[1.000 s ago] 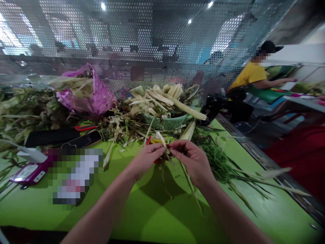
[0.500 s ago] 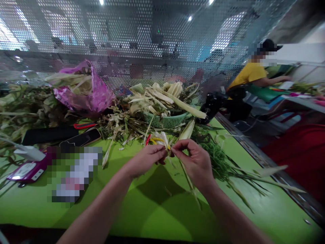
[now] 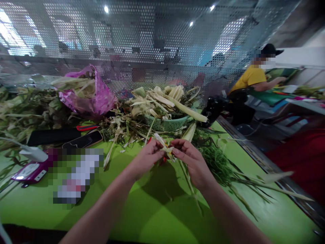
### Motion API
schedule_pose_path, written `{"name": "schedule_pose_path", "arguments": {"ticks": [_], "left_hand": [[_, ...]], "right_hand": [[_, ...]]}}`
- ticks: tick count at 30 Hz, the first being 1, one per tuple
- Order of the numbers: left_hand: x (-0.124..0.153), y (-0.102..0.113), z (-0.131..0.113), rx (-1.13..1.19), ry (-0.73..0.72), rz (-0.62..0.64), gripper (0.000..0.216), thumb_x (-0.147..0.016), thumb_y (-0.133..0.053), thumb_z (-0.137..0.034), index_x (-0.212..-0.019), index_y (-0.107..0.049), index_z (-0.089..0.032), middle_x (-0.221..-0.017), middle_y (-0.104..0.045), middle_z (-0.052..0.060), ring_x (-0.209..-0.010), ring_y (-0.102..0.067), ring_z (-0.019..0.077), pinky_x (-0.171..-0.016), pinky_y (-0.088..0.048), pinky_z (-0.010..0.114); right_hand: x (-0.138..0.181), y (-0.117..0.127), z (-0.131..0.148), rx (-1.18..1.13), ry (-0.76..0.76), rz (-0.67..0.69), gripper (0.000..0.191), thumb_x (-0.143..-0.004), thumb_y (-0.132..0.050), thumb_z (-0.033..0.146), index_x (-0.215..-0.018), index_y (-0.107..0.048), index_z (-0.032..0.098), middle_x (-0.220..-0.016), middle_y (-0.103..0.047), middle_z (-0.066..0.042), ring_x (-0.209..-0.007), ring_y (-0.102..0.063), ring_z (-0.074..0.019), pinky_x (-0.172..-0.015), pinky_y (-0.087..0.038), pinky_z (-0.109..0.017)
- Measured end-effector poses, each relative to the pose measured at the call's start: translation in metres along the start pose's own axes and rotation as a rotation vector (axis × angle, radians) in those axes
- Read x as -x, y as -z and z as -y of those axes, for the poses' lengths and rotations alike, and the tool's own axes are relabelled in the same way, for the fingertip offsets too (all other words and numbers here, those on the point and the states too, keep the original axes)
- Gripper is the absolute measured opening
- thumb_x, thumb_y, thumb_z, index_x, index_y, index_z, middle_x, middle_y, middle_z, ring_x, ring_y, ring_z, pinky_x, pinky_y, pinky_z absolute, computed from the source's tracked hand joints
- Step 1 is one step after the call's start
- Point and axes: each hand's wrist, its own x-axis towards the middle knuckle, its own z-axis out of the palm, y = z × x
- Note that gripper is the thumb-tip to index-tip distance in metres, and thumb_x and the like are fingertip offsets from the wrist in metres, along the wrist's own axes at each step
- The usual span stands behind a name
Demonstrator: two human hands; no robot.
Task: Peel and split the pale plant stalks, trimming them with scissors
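Between my two hands, over the middle of the green table, is a small bundle of pale husk strips (image 3: pixel 167 149) with yellow and red bits. My left hand (image 3: pixel 146 157) is closed on its left side, thumb on top and fingers curled behind. Thumb and fingers of my right hand (image 3: pixel 191 159) pinch the bundle from the right. A red tip sticks out behind my left fingers, and another red piece shows below them; what these belong to is mostly hidden. A long thin husk strip (image 3: pixel 188 181) lies on the table by my right wrist.
Dried husks heap a green basket (image 3: pixel 167 124) at the back. Left are a pink plastic bag (image 3: pixel 101 98), a phone (image 3: pixel 83 139), a red-edged tool (image 3: pixel 87 128) and a purple device (image 3: pixel 30 172). Green shreds (image 3: pixel 215 162) lie right. A person in yellow (image 3: pixel 251 76) sits beyond the table's edge.
My right fingers have spread a little over the bundle, and its pale strips now fan out more between my hands. The yellow part behind my left hand is now mostly covered. The view has shifted slightly.
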Motion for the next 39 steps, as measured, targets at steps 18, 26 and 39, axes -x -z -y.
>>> {"name": "schedule_pose_path", "arguments": {"ticks": [18, 26, 39], "left_hand": [[0.004, -0.003, 0.001, -0.213, 0.090, 0.215, 0.021, -0.084, -0.054, -0.034, -0.084, -0.061, -0.014, -0.077, -0.054, 0.001, -0.073, -0.047, 0.0121, -0.072, -0.036, 0.025], [0.004, -0.004, 0.002, -0.061, 0.149, 0.130, 0.024, -0.081, -0.060, -0.038, -0.086, -0.064, -0.014, -0.074, -0.058, 0.001, -0.067, -0.048, 0.0098, -0.067, -0.038, 0.023], [-0.002, -0.003, 0.006, -0.143, 0.067, -0.202, 0.019, -0.075, -0.066, -0.026, -0.089, -0.072, -0.016, -0.093, -0.069, 0.007, -0.084, -0.059, 0.0164, -0.081, -0.043, 0.029]], "right_hand": [[-0.001, 0.001, -0.009, -0.026, -0.064, -0.106, 0.030, -0.067, -0.075, 0.044, -0.069, -0.060, 0.019, -0.062, -0.056, 0.002, -0.055, -0.048, -0.0111, -0.052, -0.040, -0.025], [-0.004, 0.005, -0.003, -0.043, -0.095, -0.069, 0.025, -0.071, -0.072, 0.042, -0.081, -0.065, 0.020, -0.070, -0.061, 0.001, -0.057, -0.051, -0.0114, -0.054, -0.041, -0.025], [-0.002, 0.001, 0.000, 0.045, -0.090, -0.009, 0.025, -0.073, -0.070, 0.040, -0.076, -0.059, 0.018, -0.065, -0.055, 0.002, -0.059, -0.046, -0.0105, -0.054, -0.036, -0.023]]}}
